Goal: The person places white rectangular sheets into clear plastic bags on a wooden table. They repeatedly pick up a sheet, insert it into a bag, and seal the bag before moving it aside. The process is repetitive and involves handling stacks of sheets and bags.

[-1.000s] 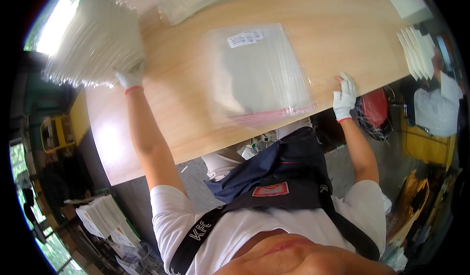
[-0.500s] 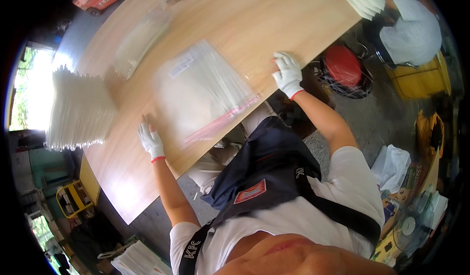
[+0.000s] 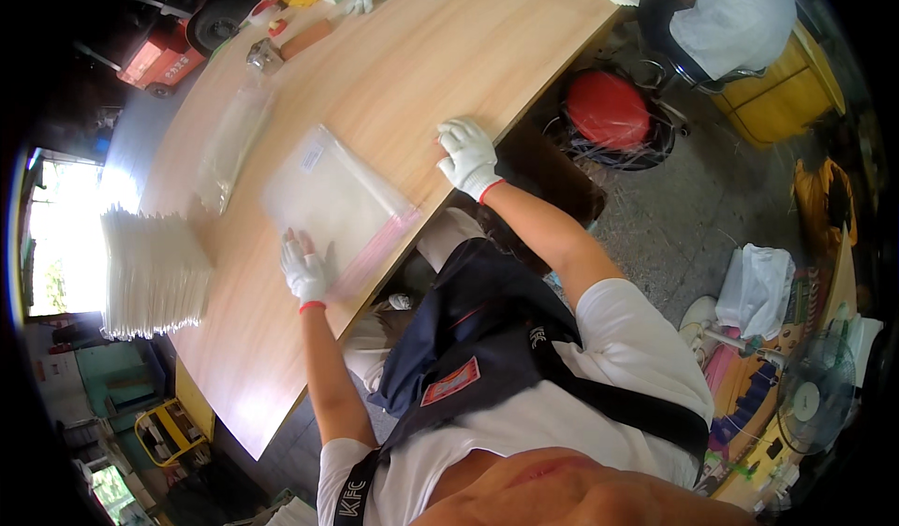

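Left hand point(image 3: 304, 273) spread and empty at the edge of flat clear sleeves point(image 3: 328, 197); right hand point(image 3: 466, 158) loosely open beyond them, at the counter's point(image 3: 421, 67) edge; tall stack point(image 3: 154, 273) already piled left of the left hand; flat sleeves lie apart from it, unstacked.

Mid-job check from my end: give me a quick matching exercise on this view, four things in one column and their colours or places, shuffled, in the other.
Things
1. left hand
2. right hand
3. tall clear stack
4. round seat

Places or colours
A. piled high, to the left of the left hand
B. red, off the table, beyond its right-hand edge
C. over the tabletop, to the right of the flat clear bags
D. at the lower-left edge of the flat clear bags

Right pairs: 1-D, 2-C, 3-A, 4-B
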`<state>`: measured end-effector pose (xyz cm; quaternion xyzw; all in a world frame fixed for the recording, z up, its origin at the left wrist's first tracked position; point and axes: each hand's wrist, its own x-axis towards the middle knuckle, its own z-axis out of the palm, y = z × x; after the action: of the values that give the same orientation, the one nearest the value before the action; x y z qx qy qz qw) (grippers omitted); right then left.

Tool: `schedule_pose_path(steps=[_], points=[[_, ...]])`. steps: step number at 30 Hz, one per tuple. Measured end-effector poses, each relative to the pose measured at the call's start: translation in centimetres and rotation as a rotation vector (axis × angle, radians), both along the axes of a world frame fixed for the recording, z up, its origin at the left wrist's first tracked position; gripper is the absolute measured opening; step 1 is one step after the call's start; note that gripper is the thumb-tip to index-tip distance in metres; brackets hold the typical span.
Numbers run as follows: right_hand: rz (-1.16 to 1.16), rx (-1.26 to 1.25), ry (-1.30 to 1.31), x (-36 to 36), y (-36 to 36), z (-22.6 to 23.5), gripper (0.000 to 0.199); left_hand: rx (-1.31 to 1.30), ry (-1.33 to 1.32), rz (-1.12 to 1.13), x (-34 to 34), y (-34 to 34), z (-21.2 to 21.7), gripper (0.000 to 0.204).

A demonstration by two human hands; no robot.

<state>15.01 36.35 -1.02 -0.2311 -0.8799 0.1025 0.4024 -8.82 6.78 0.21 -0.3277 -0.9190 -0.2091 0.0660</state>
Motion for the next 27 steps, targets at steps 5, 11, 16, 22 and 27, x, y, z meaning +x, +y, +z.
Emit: schedule_pose_path(steps=[5, 11, 16, 22, 27], points=[[0.032, -0.024, 0.044, -0.8, -0.8, -0.4, 0.027, 0.362, -0.011, 0.002, -5.4, -4.8, 4.0, 0.052], [-0.012, -0.013, -0.006, -0.8, -0.7, -1.1, 0.028, 1.044, -0.456, -0.664, 14.2, 1.1, 24.6, 0.042], [0.001, 0.025, -0.02, -0.2, 0.3, -1.2, 0.029, 0.915, -0.877, -1.541, 22.4, 2.2, 29.2, 0.04], [-0.022, 0.046, -0.114, -1.1, 0.0, -1.4, 0.029, 0.946, -0.774, -1.609, 23.3, 0.9, 29.0, 0.039], [-0.018, 0.096, -0.117, -2.1, 0.5, -2.6, 0.035, 1.059, -0.449, -1.384, 22.0, -2.3, 27.3, 0.038]])
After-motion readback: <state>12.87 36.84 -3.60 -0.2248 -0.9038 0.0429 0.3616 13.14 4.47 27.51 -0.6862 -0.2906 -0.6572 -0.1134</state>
